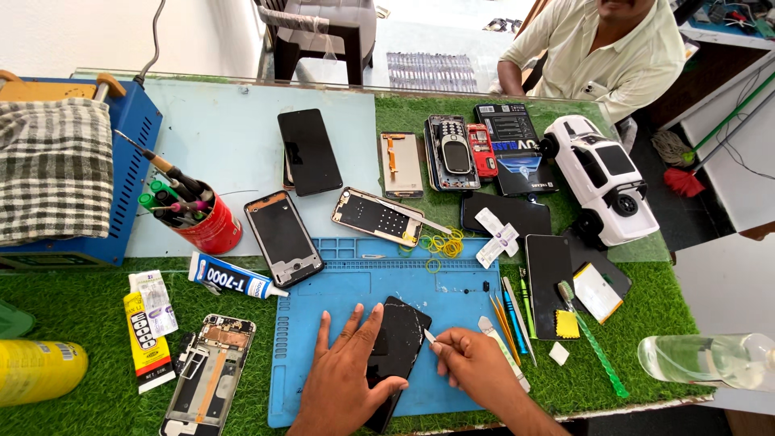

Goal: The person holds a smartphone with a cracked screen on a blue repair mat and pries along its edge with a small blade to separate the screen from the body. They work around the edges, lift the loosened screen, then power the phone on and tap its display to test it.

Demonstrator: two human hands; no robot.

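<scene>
Now, your left hand: your left hand [349, 373] lies flat, fingers spread, pressing down on the black phone [395, 347].
Right hand: your right hand [472, 363] pinches a small pale pick [429, 337], its tip touching the phone's right edge.
Phone: it lies tilted on the blue work mat [323, 282], near the mat's front edge, glass cracked.
Right of the mat: thin tools [513, 311] lie side by side, just beside it.
Left of the mat: a glue tube [230, 277] points at it; an opened phone frame [208, 375] lies nearer you.
Beyond the mat: a red cup of tools [211, 226], yellow rubber bands [442, 244], a white toy car [601, 178].
Far side: a seated person in a pale shirt [597, 48].
</scene>
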